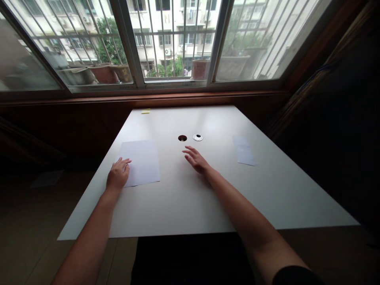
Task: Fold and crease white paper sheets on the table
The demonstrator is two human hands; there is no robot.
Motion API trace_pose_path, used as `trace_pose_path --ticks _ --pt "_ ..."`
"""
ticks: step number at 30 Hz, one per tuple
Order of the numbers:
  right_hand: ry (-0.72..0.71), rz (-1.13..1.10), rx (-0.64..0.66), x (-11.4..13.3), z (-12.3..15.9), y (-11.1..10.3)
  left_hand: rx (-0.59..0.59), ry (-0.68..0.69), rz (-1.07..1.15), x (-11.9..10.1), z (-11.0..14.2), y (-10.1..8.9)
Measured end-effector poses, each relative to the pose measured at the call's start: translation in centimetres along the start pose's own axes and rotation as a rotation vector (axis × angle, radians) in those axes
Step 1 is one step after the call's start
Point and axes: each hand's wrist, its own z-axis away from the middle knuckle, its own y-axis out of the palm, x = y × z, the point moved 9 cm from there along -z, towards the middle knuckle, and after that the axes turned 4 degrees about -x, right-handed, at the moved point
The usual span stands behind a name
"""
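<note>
My left hand (118, 175) rests on the left edge of a white sheet of paper (142, 161) lying on the white table (190, 202); its fingers are loosely curled on the sheet and hold nothing. My right hand (196, 159) hovers over the table's middle with fingers stretched out and spread, empty, just short of a round cable hole (182, 138). The hole's white round cover (197, 137) lies beside it to the right.
A smaller folded paper (244, 150) lies on the right part of the table. A yellow sticky note (145, 111) sits at the far edge. Behind the table runs a wooden sill under a barred window (175, 43). Dark furniture stands at right.
</note>
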Motion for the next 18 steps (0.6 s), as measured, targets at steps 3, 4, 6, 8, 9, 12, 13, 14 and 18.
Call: trace_pose_path --ticks 3,4,6,8,9,12,13,14,18 --pt "0.002 0.000 -0.178 -1.0 -1.1 -1.6 -0.009 -0.028 -0.020 0.6 -0.2 1.2" --pt "0.042 -0.029 -0.190 -1.7 -1.2 -1.6 -0.022 -0.024 -0.019 0.7 -0.2 1.3" --pt "0.145 -0.068 -0.154 -3.2 -1.3 -1.1 -0.050 -0.005 -0.011 0.7 0.0 1.3" --pt "0.208 -0.049 -0.108 -4.1 -1.5 -0.5 -0.065 0.014 -0.003 0.6 0.2 1.1" --pt "0.199 -0.014 -0.104 -4.1 -1.8 -0.4 -0.066 0.020 0.001 0.5 0.2 1.0" --pt "0.042 0.130 -0.150 -2.9 -3.0 -0.8 -0.074 0.035 0.015 0.0 0.2 0.6" --pt "-0.015 0.168 -0.169 -2.4 -3.4 -0.9 -0.085 0.039 0.023 -0.1 0.2 0.4" --pt "-0.059 0.189 -0.185 -2.1 -3.7 -1.0 -0.098 0.040 0.032 -0.3 0.1 0.0" --pt "-0.038 0.074 -0.255 -2.7 -3.9 -1.7 -0.135 -0.011 0.067 -0.2 0.0 -1.0"
